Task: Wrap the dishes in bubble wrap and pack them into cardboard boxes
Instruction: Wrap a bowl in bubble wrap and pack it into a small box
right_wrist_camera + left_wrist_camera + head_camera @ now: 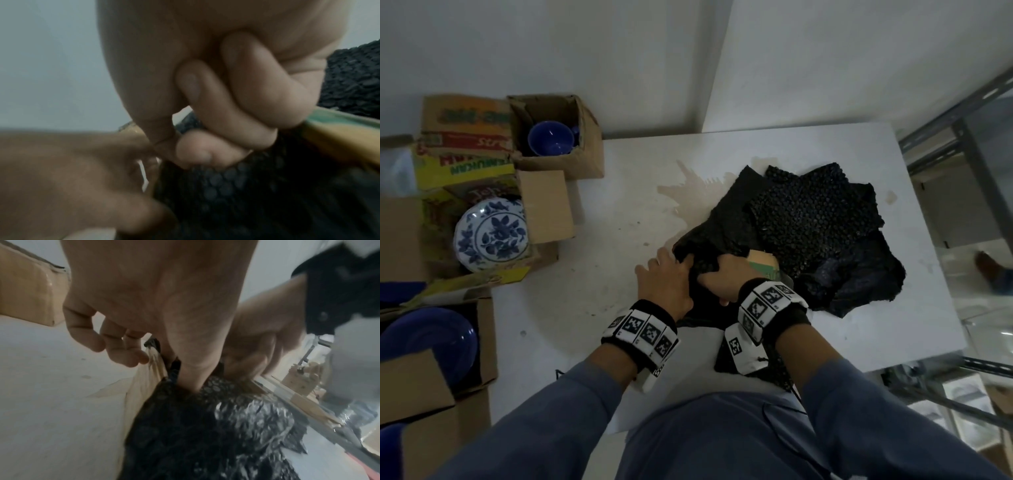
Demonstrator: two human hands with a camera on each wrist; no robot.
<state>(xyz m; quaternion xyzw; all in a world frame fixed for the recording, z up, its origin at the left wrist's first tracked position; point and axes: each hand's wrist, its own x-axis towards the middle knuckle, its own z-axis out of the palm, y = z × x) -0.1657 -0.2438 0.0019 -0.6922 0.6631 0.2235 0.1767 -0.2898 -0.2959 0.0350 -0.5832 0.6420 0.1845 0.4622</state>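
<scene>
On the white table (592, 274), both hands work a bundle of black bubble wrap (709, 236). My right hand (722, 277) is curled into a fist and grips a fold of that wrap (226, 178). My left hand (664, 277) sits just left of it. Its thumb (193, 369) is pushed down into the wrap (195, 434), and its loosely curled fingers (123, 352) lie outside a cardboard flap (146, 386). A printed cardboard edge (763, 262) shows beside the right hand. Whatever lies inside the wrap is hidden. More loose black sheets (815, 219) are piled to the right.
Open cardboard boxes stand along the table's left side. They hold a blue floral plate (491, 234), a blue cup (551, 138) and a blue dish (431, 339). A brownish stain (688, 185) marks the tabletop. A metal shelf frame (962, 144) stands at the right.
</scene>
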